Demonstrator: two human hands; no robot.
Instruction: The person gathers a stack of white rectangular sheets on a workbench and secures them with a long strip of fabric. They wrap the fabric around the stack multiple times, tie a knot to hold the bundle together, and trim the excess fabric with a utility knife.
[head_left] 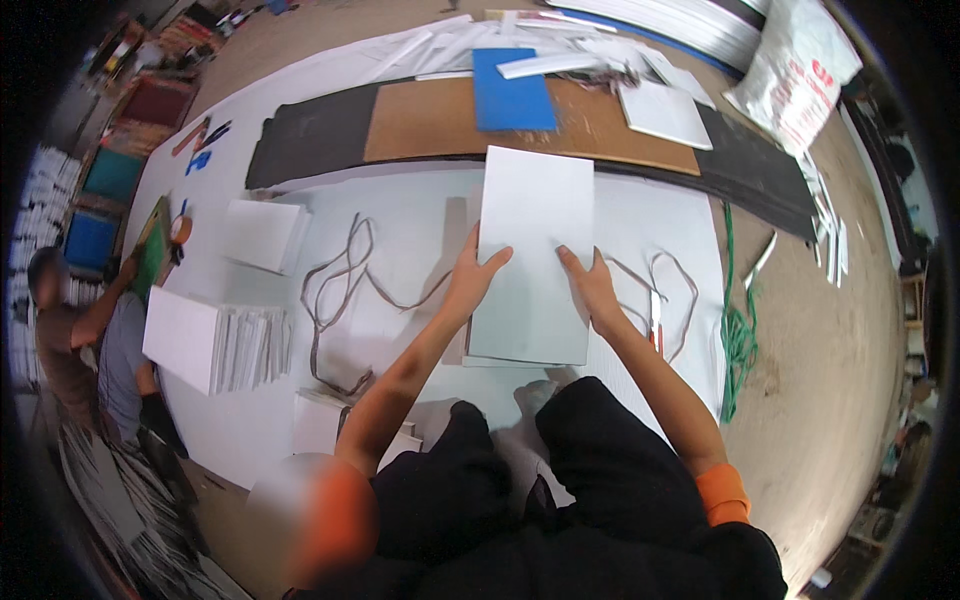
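White sheet (533,250) lies flat on the floor sheeting before the knees; left hand (468,278) and right hand (592,283), apart, press its lower half open-palmed; smoothing seems underway; firm, even pressure likely needed.

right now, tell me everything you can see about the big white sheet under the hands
The white sheet is a tall, plain rectangle, stiff like card or board, unmarked and uncreased. It lies flat on the pale floor covering, its far edge by the brown board, its near edge over more white sheets. The left hand presses its left edge and the right hand rests flat on its lower right.
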